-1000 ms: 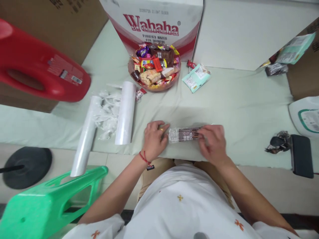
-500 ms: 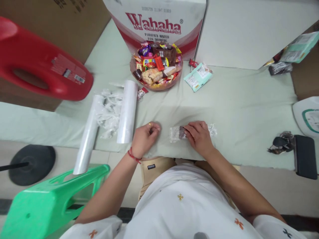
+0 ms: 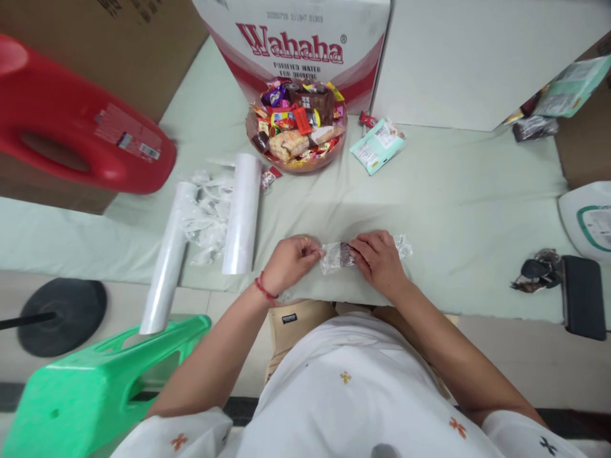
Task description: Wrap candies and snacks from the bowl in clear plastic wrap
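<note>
Near the table's front edge lies a dark brown snack in a clear plastic wrapper [image 3: 338,256]. My right hand [image 3: 380,264] is closed over its middle and right part, hiding much of the brown piece, and the crinkled wrapper end pokes out on the far side. At the wrapper's left end, my left hand [image 3: 294,262] pinches the edge between thumb and fingers. A ring and a red cord bracelet [image 3: 265,289] are on that hand and wrist.
Behind stands a glass bowl [image 3: 305,166] heaped with wrapped sweets, before a Wahaha carton [image 3: 305,38]. Two plastic bag rolls [image 3: 242,216] lie left, below a red jug [image 3: 109,140]. A mint-green packet [image 3: 377,146], keys [image 3: 537,270] and a phone [image 3: 583,298] are to the right.
My left hand has moved right, from bare tablecloth to the wrapper's left end, which its fingers now pinch. My right hand stays on the wrapped snack.
</note>
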The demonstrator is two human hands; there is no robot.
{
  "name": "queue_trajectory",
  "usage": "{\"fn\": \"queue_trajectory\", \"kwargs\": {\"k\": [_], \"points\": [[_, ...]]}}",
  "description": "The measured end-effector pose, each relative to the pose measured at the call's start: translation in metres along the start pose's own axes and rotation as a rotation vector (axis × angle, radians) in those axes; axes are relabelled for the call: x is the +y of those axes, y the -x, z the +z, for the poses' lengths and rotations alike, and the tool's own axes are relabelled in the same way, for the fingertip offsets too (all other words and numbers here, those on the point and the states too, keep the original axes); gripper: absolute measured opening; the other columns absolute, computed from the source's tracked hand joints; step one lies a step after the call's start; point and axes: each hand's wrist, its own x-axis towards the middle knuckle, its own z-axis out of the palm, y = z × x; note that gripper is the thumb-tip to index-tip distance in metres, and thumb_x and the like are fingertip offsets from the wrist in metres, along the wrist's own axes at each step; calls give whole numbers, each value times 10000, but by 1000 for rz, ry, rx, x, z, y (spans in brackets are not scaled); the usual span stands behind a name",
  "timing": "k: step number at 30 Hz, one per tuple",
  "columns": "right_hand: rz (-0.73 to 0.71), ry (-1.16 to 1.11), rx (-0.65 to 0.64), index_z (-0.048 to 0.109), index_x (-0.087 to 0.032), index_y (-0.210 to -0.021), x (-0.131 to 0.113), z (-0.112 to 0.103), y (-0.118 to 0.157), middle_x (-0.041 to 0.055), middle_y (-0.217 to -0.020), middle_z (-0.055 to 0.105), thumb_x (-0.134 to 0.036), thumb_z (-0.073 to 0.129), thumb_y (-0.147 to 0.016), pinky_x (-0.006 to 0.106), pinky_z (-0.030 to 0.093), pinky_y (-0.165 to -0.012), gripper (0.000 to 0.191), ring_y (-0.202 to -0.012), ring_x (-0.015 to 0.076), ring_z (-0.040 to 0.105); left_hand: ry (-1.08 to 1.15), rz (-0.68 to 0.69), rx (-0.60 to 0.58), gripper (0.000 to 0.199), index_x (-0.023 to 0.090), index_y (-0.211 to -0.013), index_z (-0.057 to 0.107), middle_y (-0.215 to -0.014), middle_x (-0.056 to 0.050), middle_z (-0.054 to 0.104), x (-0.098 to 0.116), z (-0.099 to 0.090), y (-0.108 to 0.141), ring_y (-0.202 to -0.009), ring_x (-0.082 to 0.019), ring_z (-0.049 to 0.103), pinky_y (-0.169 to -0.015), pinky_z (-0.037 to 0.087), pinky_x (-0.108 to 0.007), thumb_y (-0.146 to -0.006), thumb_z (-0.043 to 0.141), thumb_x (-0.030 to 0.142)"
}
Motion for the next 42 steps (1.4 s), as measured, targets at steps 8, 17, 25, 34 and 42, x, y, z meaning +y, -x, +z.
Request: {"fn": "queue_trajectory", "kwargs": {"k": [8, 17, 25, 34, 42], "points": [[1, -39, -2, 721, -205, -1175, 0, 0, 0, 99, -1088, 725, -249, 575, -1029, 427, 464, -869, 211, -988, 249, 519, 131, -154, -8, 265, 177, -710, 648, -635, 5, 595, -13, -28, 6, -580, -121, 445, -559, 341, -253, -774, 653, 435], [12, -56, -11, 719, -200, -1188, 2, 0, 1, 106, -1100, 719, -259, 572, -1028, 437, 464, -878, 225, -997, 252, 522, 39, -24, 152, 300, 181, -1016, 759, -886, -30, 651, -11, 0, 11, -750, -164, 585, -736, 480, -308, -778, 692, 350], [22, -64, -44, 712, -211, -1205, 2, -2, 0, 104, -1116, 714, -271, 569, -1029, 444, 462, -885, 234, -1009, 255, 534, -31, 38, 92, 203, 183, -824, 735, -866, -40, 685, 7, 11, -3, -774, -182, 597, -732, 446, -309, -793, 690, 378], [27, -53, -47, 721, -206, -1186, 1, -2, -1, 103, -1101, 722, -274, 562, -1035, 439, 464, -863, 230, -975, 250, 530, 185, -132, -37, 227, 178, -796, 694, -640, 15, 663, 1, 1, 1, -515, -111, 454, -534, 337, -248, -788, 605, 387], [30, -56, -32, 722, -209, -1182, 3, 0, 0, 102, -1106, 714, -271, 567, -1033, 428, 460, -853, 224, -979, 248, 536, 298, -177, 139, 276, 160, -870, 741, -727, -18, 688, -17, -12, 13, -626, -129, 527, -578, 381, -238, -770, 679, 409]]}}
